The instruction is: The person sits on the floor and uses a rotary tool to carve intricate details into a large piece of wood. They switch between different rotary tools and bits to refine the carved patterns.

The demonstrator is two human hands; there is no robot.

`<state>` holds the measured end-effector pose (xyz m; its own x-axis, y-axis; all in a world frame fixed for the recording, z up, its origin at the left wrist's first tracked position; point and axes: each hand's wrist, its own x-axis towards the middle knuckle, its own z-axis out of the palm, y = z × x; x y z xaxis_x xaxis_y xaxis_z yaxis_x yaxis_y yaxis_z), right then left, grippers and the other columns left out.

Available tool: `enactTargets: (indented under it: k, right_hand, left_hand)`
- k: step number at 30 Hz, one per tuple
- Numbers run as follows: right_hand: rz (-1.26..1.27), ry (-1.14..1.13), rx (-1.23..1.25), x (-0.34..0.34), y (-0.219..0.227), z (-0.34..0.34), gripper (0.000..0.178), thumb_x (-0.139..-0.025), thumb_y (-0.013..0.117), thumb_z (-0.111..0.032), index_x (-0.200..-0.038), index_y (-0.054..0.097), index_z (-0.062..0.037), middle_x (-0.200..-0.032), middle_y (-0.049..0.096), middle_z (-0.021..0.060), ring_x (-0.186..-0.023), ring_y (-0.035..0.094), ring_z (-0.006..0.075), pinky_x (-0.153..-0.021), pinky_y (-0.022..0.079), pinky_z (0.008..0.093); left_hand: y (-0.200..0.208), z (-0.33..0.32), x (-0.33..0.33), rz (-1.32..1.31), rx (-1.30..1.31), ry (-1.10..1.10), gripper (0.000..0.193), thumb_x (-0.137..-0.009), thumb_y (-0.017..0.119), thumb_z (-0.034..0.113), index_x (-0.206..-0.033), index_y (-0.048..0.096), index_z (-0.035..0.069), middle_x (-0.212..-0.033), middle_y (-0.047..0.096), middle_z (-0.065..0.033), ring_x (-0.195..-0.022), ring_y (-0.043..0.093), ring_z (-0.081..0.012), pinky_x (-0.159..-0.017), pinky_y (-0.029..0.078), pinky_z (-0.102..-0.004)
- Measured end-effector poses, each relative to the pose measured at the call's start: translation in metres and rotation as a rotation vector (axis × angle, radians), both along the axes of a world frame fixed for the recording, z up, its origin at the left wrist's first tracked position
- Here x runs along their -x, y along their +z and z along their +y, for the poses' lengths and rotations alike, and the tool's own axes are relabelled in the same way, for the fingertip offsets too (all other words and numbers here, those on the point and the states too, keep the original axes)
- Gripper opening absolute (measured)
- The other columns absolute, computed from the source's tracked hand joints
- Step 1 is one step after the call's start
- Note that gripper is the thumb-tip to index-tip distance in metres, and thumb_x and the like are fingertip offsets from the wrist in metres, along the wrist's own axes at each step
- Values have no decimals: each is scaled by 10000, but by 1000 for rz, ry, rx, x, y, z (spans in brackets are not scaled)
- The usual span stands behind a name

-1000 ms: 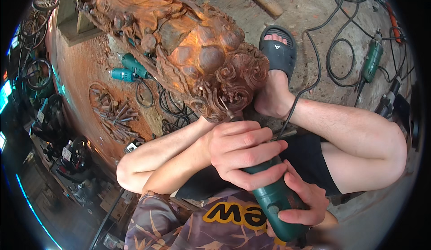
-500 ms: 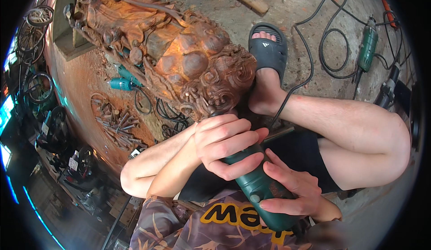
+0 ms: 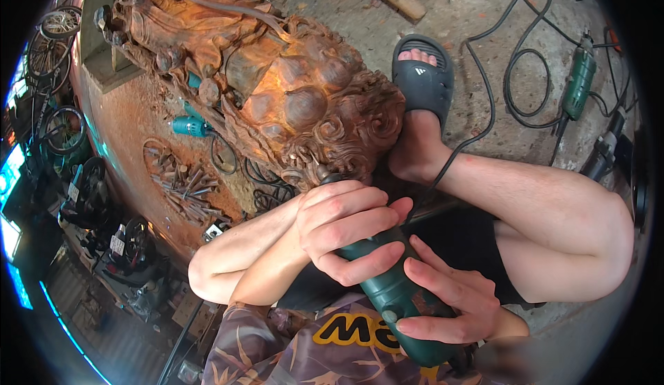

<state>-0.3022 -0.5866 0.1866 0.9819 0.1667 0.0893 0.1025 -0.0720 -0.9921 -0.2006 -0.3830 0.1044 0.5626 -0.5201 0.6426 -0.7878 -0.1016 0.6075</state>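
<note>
Holding green power tool (image 3: 396, 300), left hand (image 3: 339, 222) round front, right hand (image 3: 465, 298) round back; probably heavy, hard; grip thick body.

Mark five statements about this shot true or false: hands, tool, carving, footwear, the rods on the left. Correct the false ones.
1. The left hand and right hand both hold one green power tool. True.
2. The right hand is the one nearer the carving. False: the left hand is nearer; the right is toward the tool's rear.
3. The power tool's front end points toward the curled end of the carving. True.
4. No footwear shows. False: a dark slide sandal is on the foot.
5. The slender rods stand upright in a rack. False: the slender rods lie in a loose pile on the floor.
</note>
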Motion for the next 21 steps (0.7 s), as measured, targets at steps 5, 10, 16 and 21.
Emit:
enactTargets:
  k: [5, 10, 16, 21]
  right_hand:
    - [-19, -8, 10, 0, 3, 1, 426, -839, 841, -148, -1238, 715, -228, -1368, 648, 265, -1104, 734, 432, -636, 657, 302]
    - [-26, -2, 31, 2, 6, 2, 419, -844, 837, -146, -1237, 716, -229, -1353, 652, 272, -1090, 737, 437, -630, 660, 310]
    - [-19, -12, 39, 6, 9, 5, 418, -832, 847, -154, -1223, 725, -236, -1358, 649, 272, -1098, 734, 439, -640, 662, 313]
    - [-8, 9, 52, 7, 12, 3, 425, -824, 853, -149, -1219, 733, -253, -1374, 638, 275, -1108, 727, 450, -650, 663, 317]
  left_hand:
    - [1, -1, -1, -3, 13, -13, 647, -673, 924, -47, -1189, 628, 208, -1069, 688, -53, -842, 675, -217, -679, 557, -335]
    - [4, 3, -2, -34, -22, -72, 722, -664, 921, -69, -1232, 547, 174, -1054, 648, -79, -826, 689, -242, -606, 582, -338]
    - [3, 2, 0, -44, 3, -68, 738, -659, 928, -62, -1247, 549, 172, -1047, 653, -79, -798, 687, -244, -595, 575, -337]
    - [5, 3, 2, -41, -3, -75, 764, -648, 944, -46, -1262, 549, 179, -1061, 656, -81, -815, 687, -245, -608, 574, -344]
